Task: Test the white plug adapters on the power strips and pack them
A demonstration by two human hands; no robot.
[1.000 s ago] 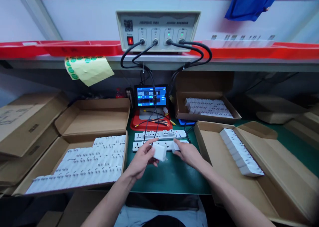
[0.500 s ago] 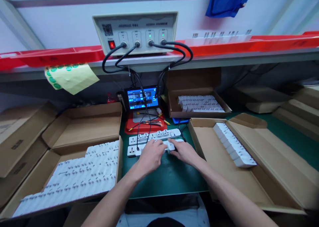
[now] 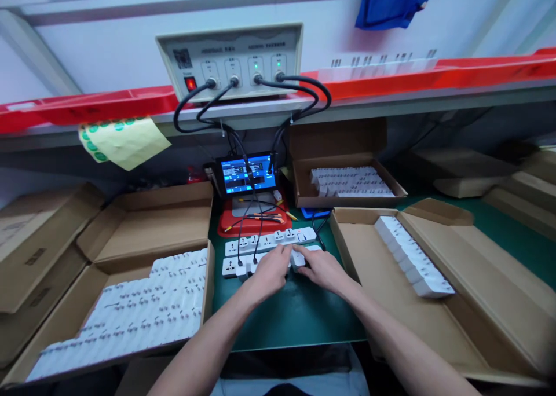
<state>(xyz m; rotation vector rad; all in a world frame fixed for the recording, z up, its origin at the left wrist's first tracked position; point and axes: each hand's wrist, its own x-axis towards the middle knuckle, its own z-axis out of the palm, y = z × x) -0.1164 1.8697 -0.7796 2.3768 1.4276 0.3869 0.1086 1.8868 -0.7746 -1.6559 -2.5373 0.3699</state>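
Two white power strips lie one behind the other on the green work surface; the rear power strip (image 3: 271, 241) is bare of hands. Both my hands are over the right part of the front power strip (image 3: 229, 267). Between the fingers of my right hand (image 3: 324, 267) is a white plug-in charger (image 3: 297, 260) at the strip. Beside it, my left hand (image 3: 273, 270) is closed, its fingertips close to the right thumb and index finger; what they grip is hidden. Left of my hands, two black cables (image 3: 256, 234) run down to white pieces on the front strip.
An open carton (image 3: 209, 280) of white chargers stands left, another carton (image 3: 347, 234) with one row right, and a third carton (image 3: 347, 200) behind. A lit screen (image 3: 247, 174) stands behind a red tray (image 3: 226, 225). A tester box (image 3: 230, 60) with thick cables sits on the shelf.
My left hand has shifted right, closer to my right hand, uncovering the end of the second cable on the strip. My right hand stays at the charger. The screen's display has changed.
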